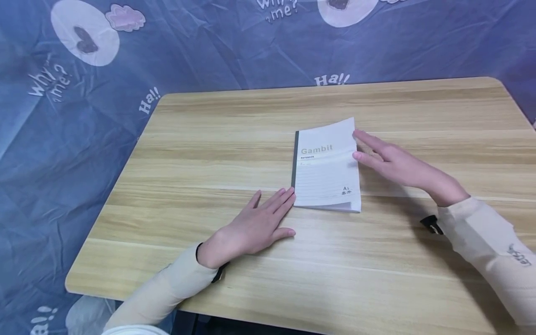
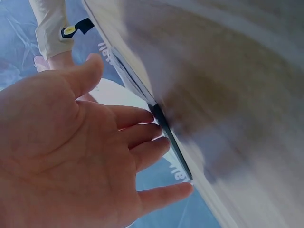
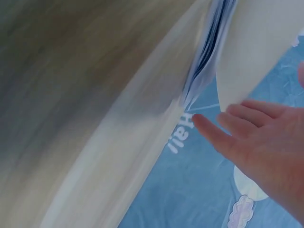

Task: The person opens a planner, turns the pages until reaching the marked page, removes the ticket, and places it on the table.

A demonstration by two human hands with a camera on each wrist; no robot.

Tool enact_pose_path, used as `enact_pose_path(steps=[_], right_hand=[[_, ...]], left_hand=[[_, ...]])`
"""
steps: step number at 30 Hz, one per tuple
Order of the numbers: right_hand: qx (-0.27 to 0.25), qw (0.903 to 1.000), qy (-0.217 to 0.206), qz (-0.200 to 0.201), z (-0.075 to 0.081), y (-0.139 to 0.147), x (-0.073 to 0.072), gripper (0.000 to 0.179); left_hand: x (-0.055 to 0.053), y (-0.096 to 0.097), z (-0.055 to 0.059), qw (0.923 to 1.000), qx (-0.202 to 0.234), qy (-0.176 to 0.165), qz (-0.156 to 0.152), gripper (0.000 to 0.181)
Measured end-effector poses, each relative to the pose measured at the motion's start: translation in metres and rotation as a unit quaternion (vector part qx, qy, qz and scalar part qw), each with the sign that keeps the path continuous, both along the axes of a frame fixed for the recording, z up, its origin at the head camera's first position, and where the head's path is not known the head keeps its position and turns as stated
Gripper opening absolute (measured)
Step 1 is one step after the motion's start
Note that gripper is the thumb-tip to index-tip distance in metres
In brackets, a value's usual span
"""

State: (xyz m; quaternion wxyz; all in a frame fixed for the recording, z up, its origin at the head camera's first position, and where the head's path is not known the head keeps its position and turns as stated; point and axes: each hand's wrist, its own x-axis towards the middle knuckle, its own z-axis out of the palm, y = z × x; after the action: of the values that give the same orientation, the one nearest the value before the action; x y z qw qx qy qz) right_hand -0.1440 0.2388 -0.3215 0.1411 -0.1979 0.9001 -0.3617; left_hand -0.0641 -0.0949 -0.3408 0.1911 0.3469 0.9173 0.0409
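Note:
A white notebook with a dark spine and "Gambit" on its cover lies on the wooden table. Its right side stands slightly raised; in the right wrist view a gap shows between the front cover and the pages. My left hand touches the lower end of the spine with its fingertips, the fingers extended. At the notebook's right edge is my right hand, its fingers fairly straight and the fingertips against the cover's edge. In the left wrist view the spine meets the left fingertips.
The table has rounded corners and surrounds the notebook with bare wood grain. Behind and to the left hangs a blue printed cloth. A black strap hangs by the right sleeve.

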Motion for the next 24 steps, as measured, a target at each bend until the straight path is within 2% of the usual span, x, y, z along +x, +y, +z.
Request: enact_pose_path(steps=[4,6,10,14,20,22,24], right_hand=[[-0.038,0.999,-0.001,-0.022,0.005,-0.009,0.005,0.062],[-0.056,0.998,-0.002,-0.027,0.008,-0.016,0.007,0.06],[-0.092,0.9955,0.019,-0.009,0.012,-0.031,0.008,0.058],[-0.109,0.9929,0.038,0.026,0.013,-0.047,0.009,0.055],[-0.117,0.9884,0.042,0.087,0.009,-0.071,0.008,0.05],[-0.113,0.9869,0.046,0.106,0.006,-0.078,0.008,0.049],[-0.105,0.9858,0.05,0.121,0.002,-0.083,0.008,0.049]], left_hand=[[0.0,-0.004,0.003,0.9995,0.027,0.016,0.001,0.076],[0.0,-0.005,0.006,0.9983,0.047,0.035,-0.003,0.076],[-0.001,-0.004,0.015,0.9908,0.09,0.099,-0.018,0.076],[-0.002,-0.001,0.029,0.9747,0.144,0.168,-0.03,0.076],[-0.004,0.003,0.05,0.9382,0.217,0.263,-0.06,0.068],[-0.004,0.004,0.054,0.9296,0.218,0.29,-0.068,0.066],[-0.006,0.005,0.056,0.9264,0.194,0.315,-0.068,0.063]])
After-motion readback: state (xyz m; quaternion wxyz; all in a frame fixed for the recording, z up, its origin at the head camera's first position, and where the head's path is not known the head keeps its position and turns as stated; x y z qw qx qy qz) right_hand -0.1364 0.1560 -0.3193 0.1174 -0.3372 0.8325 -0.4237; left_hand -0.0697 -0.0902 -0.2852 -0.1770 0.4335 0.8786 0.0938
